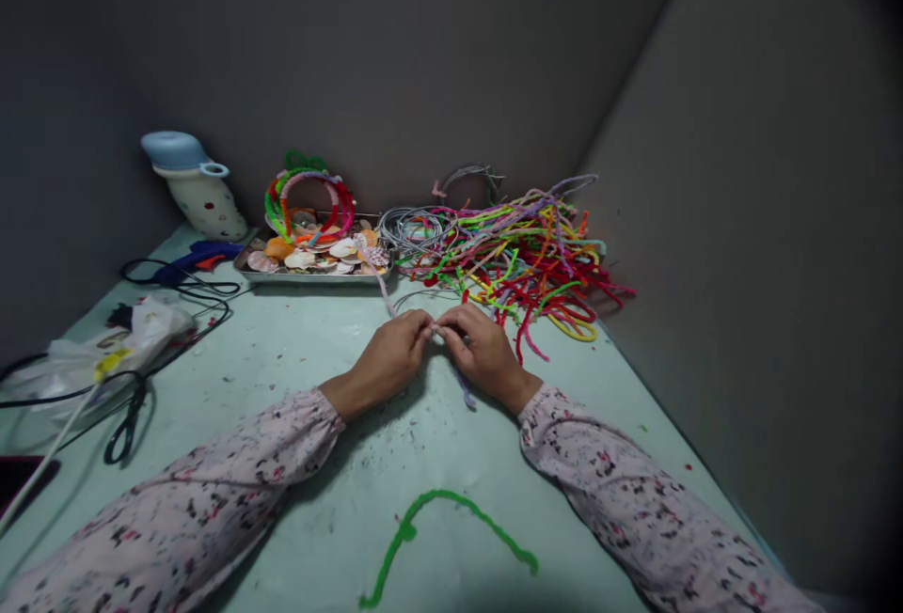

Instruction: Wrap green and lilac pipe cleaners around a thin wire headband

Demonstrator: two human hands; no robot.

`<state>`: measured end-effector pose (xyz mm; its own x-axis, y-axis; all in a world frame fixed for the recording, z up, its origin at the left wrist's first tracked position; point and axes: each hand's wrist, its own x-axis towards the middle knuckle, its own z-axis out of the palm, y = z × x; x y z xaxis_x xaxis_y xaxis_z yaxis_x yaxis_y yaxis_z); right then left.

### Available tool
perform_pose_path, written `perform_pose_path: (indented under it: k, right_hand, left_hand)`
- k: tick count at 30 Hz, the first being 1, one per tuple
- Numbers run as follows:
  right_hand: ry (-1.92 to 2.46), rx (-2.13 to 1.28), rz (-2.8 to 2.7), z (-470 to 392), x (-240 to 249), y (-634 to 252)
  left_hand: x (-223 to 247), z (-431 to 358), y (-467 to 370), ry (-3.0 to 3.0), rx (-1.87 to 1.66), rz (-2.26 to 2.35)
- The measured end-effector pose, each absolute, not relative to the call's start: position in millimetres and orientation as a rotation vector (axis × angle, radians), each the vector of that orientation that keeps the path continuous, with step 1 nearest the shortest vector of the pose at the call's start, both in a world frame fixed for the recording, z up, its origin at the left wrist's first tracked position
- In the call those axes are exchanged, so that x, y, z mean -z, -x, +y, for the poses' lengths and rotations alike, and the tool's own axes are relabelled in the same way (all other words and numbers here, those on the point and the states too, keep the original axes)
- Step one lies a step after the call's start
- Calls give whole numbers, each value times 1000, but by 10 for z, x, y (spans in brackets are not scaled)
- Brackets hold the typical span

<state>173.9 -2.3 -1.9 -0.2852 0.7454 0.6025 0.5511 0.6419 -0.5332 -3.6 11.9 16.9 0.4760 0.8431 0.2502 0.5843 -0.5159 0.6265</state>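
Observation:
My left hand and my right hand meet over the middle of the table, fingertips pinched close together. Between them they grip a pale purple pipe cleaner. One end of it hangs below my right hand, and a pale strand rises behind my left hand towards the shells. The pinched part is mostly hidden by my fingers. A thin grey wire curves just behind my hands. Nearer to me lies a bent green pipe cleaner with a small lump on its left side.
A metal tray of seashells holds fuzzy coloured hoops. Right of it lie coiled grey wire and a tangled pile of pipe cleaners. At left are a bottle, a blue tool, black cables and a plastic bag.

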Motion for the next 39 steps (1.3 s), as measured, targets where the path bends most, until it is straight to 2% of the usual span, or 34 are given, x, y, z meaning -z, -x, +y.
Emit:
perform_pose_path:
  k: [5, 14, 26, 32, 39]
  right_hand:
    - [1040, -248, -1926, -28, -3, -1731]
    - [1194, -215, -1717, 8, -7, -1759]
    - [1158, -216, -1687, -6, -20, -1759]
    - [1197, -151, -1652, 20, -13, -1771]
    - [1263, -164, -1545, 41, 18, -1793]
  left_hand:
    - [-177, 86, 23, -2279, -890, 1176]
    - [-250, 9, 25, -2186, -1335, 1210]
    - [-89, 72, 19, -2411, -933, 1166]
    - [-121, 48, 31, -2455, -906, 1193]
    - [-192, -55, 8, -2490, -1037, 1148]
